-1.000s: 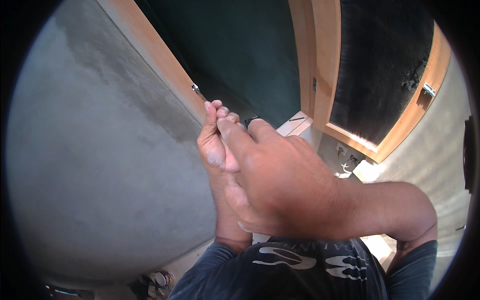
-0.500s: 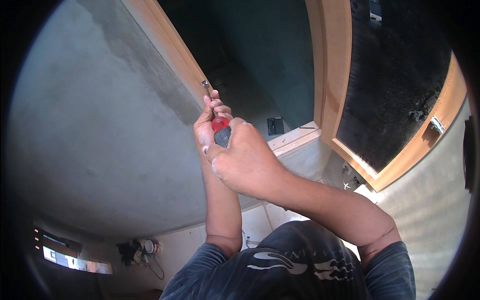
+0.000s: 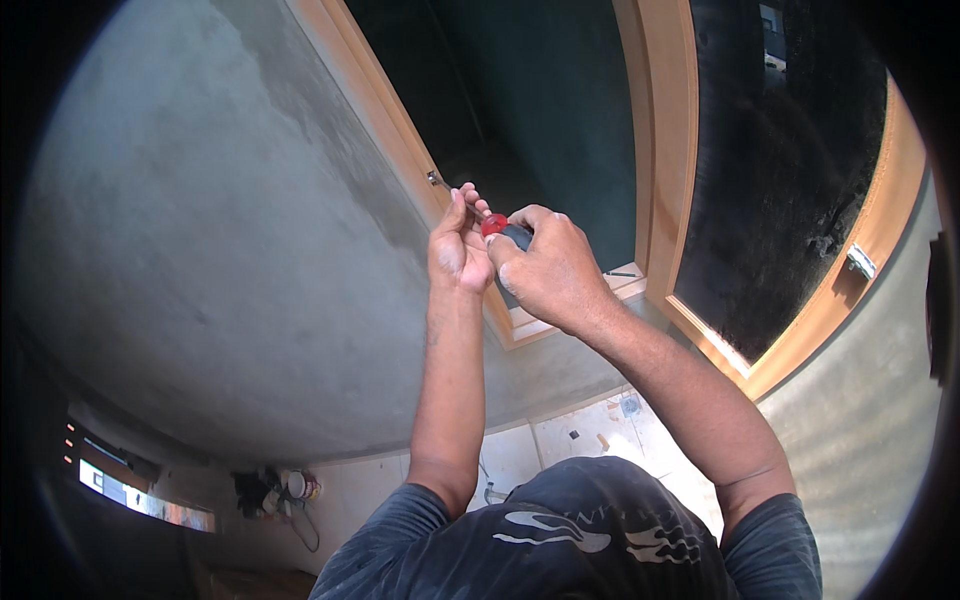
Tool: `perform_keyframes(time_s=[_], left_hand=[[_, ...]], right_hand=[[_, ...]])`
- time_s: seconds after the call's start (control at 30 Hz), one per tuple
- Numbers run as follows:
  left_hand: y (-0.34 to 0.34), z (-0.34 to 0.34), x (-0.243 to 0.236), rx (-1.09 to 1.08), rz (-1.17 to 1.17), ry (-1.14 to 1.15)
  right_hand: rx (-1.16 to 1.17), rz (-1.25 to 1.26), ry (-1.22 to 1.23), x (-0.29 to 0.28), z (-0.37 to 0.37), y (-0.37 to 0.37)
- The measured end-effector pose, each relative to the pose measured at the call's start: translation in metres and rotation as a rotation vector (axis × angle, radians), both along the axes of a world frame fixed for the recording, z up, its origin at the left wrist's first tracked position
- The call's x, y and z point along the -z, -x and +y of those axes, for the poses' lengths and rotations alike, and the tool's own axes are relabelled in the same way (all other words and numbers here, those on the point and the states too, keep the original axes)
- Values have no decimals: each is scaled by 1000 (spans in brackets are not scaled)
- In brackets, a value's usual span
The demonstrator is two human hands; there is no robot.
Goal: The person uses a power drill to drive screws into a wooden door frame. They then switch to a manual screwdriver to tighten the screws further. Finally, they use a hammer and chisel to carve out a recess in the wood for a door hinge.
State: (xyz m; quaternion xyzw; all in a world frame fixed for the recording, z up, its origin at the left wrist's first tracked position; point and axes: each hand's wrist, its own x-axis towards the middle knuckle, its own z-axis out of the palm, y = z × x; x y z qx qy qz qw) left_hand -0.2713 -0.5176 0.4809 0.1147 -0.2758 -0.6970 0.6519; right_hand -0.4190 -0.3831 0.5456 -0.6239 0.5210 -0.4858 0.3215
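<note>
My right hand [image 3: 552,268] grips the dark end of a screwdriver [image 3: 494,226] with a red collar on its handle. The thumb and fingers of my left hand [image 3: 460,252] close about its thin metal shaft. From the handle the shaft slants up and left to a small metal fitting [image 3: 432,178] on the wooden window frame [image 3: 385,100]. Whether the tip sits in a screw is too small to tell.
At right an open wooden sash [image 3: 690,200] with dark glass carries a metal latch [image 3: 860,262]. A slim dark stick [image 3: 622,274] lies on the sill. Grey plastered wall [image 3: 230,250] fills the left. Low left, a white bucket [image 3: 302,485] stands beside dark items.
The screwdriver now leans further right, its handle swung away from my left forearm. My right hand has gone up and right, and the dark box on the sill has dropped out of sight.
</note>
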Motion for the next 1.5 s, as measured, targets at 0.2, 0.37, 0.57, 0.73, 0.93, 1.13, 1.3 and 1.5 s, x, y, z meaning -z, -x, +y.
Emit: perform_keyframes(time_s=[0.2, 0.37, 0.57, 0.73, 0.93, 1.13, 1.3, 1.5], left_hand=[[-6, 0, -2, 96, 28, 4], [-6, -4, 9, 164, 55, 6], [2, -8, 17, 110, 103, 30], [0, -13, 17, 159, 127, 68], [8, -10, 14, 154, 115, 52], [-1, -12, 15, 193, 150, 86], [-1, -8, 11, 156, 141, 38], [0, -10, 14, 196, 190, 60]], right_hand=[[-255, -753, -483, -17, -8, -7], [-152, -64, -432, -21, -11, -8], [-39, 727, -9, -18, -6, -10], [-190, -648, -538, -12, -13, -6], [187, 886, 225, 0, -7, -18], [-198, -473, -485, -10, -6, 3], [62, 666, 117, -2, -4, -10], [-178, -363, -494, -3, -13, 3]])
